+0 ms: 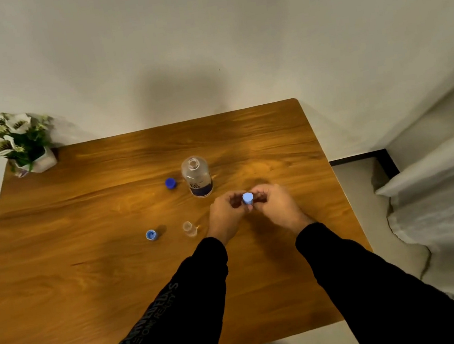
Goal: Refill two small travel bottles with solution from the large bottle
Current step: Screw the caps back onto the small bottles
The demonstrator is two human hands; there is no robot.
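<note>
1. Black sleeves [265, 296] extend from the lower edge over the wooden table [89, 276].
2. Left hand [225, 215] and right hand [277, 208] meet above the table's centre; the fingers of both curl round a small travel bottle with a light blue cap [247, 198]. Its body is mostly hidden.
3. Second small bottle [189, 228] stands uncapped just left of the left hand.
4. Its light blue cap [151, 235] lies further left, opening upward.
5. Large bottle [196, 176] stands upright and open behind the hands; its dark blue cap [170, 183] lies just beside it on the left.
6. Flower pot [31, 160] occupies the far-left corner.
</note>
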